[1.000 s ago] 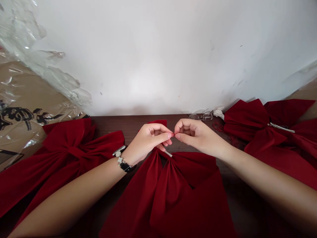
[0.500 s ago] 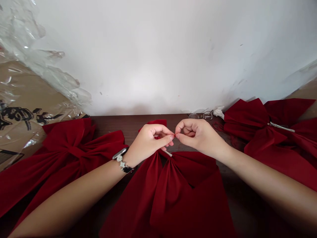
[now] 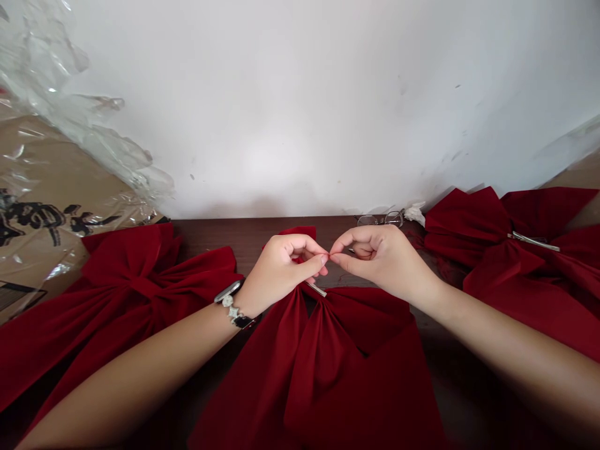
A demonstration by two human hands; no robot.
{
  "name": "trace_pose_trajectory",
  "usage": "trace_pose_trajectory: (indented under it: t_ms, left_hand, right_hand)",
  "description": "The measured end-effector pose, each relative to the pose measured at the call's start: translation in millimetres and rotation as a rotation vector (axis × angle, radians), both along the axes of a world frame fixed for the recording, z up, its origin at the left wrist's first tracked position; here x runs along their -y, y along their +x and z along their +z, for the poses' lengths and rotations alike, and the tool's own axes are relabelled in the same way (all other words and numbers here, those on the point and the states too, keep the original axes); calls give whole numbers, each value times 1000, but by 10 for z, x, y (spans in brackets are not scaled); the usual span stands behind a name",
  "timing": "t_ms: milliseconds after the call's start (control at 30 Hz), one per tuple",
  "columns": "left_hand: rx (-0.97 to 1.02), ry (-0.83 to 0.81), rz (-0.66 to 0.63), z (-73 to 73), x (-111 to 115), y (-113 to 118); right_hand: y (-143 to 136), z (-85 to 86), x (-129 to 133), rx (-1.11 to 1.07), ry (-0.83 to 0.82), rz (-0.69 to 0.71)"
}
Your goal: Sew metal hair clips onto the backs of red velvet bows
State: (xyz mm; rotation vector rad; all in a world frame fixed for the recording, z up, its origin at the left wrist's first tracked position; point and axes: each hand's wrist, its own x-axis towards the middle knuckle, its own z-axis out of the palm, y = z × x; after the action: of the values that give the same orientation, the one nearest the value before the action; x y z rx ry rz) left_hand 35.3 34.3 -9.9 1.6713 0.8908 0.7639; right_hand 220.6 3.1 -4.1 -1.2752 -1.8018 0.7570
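Observation:
Above a large dark red fabric bow (image 3: 356,369), my left hand (image 3: 293,265) and my right hand (image 3: 375,253) meet fingertip to fingertip. Each is closed in a pinch between thumb and forefinger. A speck of red shows where the tips touch, too small to name. Just below my left fingers, a metal hair clip (image 3: 317,289) lies at the bow's gathered middle. The upper part of this bow is partly hidden behind my left hand. A watch (image 3: 229,292) and a bracelet are on my left wrist.
Another red bow (image 3: 140,281) lies to the left. A third, clip (image 3: 534,241) facing up, lies to the right. Eyeglasses (image 3: 384,219) and crumpled tissue (image 3: 415,213) sit against the wall on the dark table (image 3: 210,234). A plastic-wrapped cardboard box (image 3: 60,181) stands at left.
My right hand has tilted slightly, its other fingers opening a little from the palm. Both pinches stay together in nearly the same place. The bows have not moved.

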Motion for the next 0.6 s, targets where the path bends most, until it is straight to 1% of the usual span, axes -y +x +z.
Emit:
trace_pose_trajectory:
  t_ms: [167,333,400,500,567,600]
  left_hand:
    - [-5,23,-8,11,-26,-19]
    - [-4,19,27,43,-29,-40]
    - [11,13,45,46,-55,-51]
    - [-26,69,19,8,-158,-80]
    - [-96,173,22,-43,-250,-107]
    - [-130,242,52,-69,-292,-120]
  right_hand:
    - [33,25,-15,-38,-34,52]
    - [108,69,-60,-78,-225,139]
    - [139,68,-88,-85,-266,155]
    - [165,23,-134,-142,-264,114]
    - [170,-26,-163,-193,-252,55]
    - [171,-51,-176,-215,-249,23]
